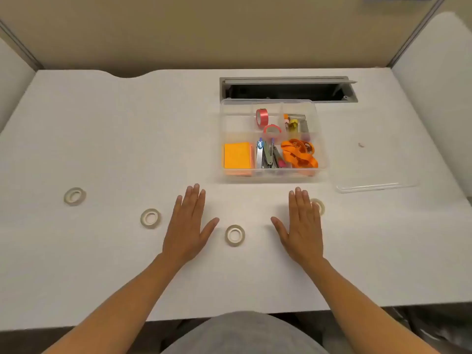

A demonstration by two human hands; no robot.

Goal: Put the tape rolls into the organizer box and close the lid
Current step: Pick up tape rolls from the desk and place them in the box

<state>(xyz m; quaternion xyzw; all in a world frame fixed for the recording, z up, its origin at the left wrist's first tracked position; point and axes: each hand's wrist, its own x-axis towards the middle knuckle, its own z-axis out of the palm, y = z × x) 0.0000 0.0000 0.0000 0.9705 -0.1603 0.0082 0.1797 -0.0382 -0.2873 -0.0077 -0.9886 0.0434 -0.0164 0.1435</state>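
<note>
Several white tape rolls lie flat on the white desk: one at far left (74, 196), one (150, 218) left of my left hand, one (235, 235) between my hands, and one (319, 206) partly hidden behind my right hand. The clear organizer box (221, 139) stands open beyond my hands, with two red tape rolls (262, 117) inside. Its clear lid (375, 187) lies on the desk to the right of the box. My left hand (187, 226) and my right hand (302, 226) rest flat, palms down, fingers apart, holding nothing.
The box also holds orange sticky notes (237, 155), staplers and clips (268, 155), and an orange strap (300, 153). An open cable slot (288, 90) is cut into the desk behind the box. Partition walls surround the desk. The desk's front edge runs near my body.
</note>
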